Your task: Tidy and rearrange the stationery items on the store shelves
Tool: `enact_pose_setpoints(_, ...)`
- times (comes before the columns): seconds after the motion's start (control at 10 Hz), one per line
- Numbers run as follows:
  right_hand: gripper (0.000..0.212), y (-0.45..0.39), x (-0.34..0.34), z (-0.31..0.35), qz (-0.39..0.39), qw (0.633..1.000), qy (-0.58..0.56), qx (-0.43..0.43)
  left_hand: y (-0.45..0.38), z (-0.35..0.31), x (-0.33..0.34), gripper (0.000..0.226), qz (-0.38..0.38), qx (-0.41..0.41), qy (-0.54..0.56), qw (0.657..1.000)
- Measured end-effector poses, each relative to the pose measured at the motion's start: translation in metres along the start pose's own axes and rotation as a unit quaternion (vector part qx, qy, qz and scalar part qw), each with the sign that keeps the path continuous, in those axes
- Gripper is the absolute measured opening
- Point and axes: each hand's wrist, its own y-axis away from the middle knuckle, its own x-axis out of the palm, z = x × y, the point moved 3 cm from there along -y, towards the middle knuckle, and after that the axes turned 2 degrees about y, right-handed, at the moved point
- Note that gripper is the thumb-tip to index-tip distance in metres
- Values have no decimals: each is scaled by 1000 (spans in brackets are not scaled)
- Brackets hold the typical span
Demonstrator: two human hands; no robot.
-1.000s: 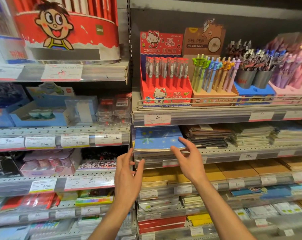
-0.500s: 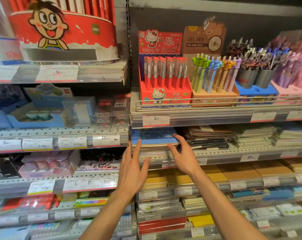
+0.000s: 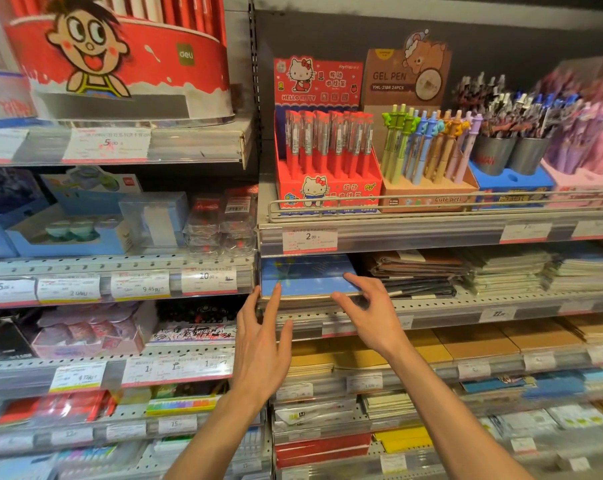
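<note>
1. The blue notebook stack [image 3: 307, 276] lies on the second shelf [image 3: 431, 303] of the right bay, under the pen shelf, its front edge flush with the shelf lip, just left of a dark pile of wrapped notebooks [image 3: 417, 271].
2. The left hand [image 3: 262, 344] reaches up at the stack's left front corner, fingers [image 3: 275, 299] straight and spread apart, tips at the cover's edge; it grips nothing.
3. The right hand [image 3: 369, 313] hovers at the stack's right front corner, fingers loosely curved and apart, forefinger resting on the cover, thumb below the edge, not clamped.
4. The step in hand looks like squaring this stack on its shelf.
5. The next move likely calls for both hands to press the corners evenly, sliding the stack straight without fanning the top cover.
6. The Hello Kitty pen box [image 3: 327, 161] above stands upright behind its wire rail.
</note>
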Motion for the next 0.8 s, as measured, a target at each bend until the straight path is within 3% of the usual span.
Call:
enact_pose_setpoints(0.4,52,-10,18,1,-58,994,93,0,-11,-3,2,70,0,-22,-50,998)
enact_pose_setpoints(0.6,59,-8,16,5,-35,990,134,-5,-3,-4,-3,67,10,-11,-65,998)
enact_pose_setpoints(0.8,64,17,-16,11,-47,980,180,-75,17,-15,-6,55,-52,34,-88,994)
